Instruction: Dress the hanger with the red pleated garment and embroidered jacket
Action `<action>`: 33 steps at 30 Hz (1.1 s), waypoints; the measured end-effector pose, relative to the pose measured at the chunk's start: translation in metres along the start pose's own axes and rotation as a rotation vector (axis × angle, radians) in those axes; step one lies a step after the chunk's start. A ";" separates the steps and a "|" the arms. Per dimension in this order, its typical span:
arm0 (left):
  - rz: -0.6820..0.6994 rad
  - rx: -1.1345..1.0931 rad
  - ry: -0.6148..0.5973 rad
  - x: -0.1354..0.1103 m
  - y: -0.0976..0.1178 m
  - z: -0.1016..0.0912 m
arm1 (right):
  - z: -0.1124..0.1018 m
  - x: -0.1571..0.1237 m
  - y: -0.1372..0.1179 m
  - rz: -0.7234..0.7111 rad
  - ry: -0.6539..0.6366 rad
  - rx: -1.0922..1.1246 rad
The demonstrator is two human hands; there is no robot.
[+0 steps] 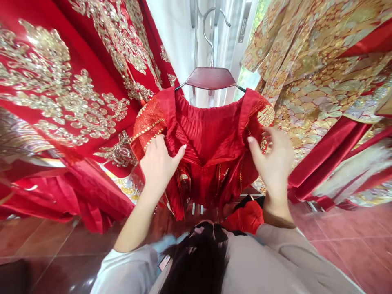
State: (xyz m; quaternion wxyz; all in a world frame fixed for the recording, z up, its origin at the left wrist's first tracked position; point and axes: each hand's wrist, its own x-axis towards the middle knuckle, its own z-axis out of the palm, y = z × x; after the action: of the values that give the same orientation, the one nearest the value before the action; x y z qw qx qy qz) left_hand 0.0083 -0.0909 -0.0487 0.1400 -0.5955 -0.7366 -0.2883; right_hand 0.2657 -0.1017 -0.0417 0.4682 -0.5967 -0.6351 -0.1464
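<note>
A red dress (203, 136) with a pleated inner front hangs by its shoulders from a hanger (211, 77) with a dark red centre and a metal hook. Gold beads trim its sleeves, and a round gold emblem (266, 116) decorates the one on the right. My left hand (159, 163) is at the left sleeve, fingers curled on the beaded cloth and thumb stretched toward the neckline. On the other side my right hand (272, 157) holds the right sleeve between thumb and fingers. Some fingertips are hidden by cloth or by the hands.
Red garments with gold sequin embroidery (52, 81) hang close at the left. Gold-patterned garments (324, 81) hang at the right. Behind the hanger is a white window frame (241, 28). Reddish tiles (352, 245) cover the floor; red cloth (246, 216) lies low near my body.
</note>
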 end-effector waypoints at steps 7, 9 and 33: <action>0.176 0.123 -0.009 -0.018 -0.001 0.028 | 0.064 -0.004 0.009 0.039 -0.067 0.045; 0.162 0.149 0.001 -0.023 -0.005 0.027 | 0.067 -0.008 0.003 0.070 0.019 0.034; -0.002 -0.800 -0.130 0.099 -0.004 -0.021 | 0.078 0.172 -0.083 -0.094 -0.243 0.140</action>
State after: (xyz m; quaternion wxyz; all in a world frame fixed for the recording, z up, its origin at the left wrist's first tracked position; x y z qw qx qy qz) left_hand -0.0229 -0.0245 0.0213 -0.1500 -0.6194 -0.5741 -0.5139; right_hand 0.1849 0.0427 0.0810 0.4211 -0.5454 -0.7230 -0.0502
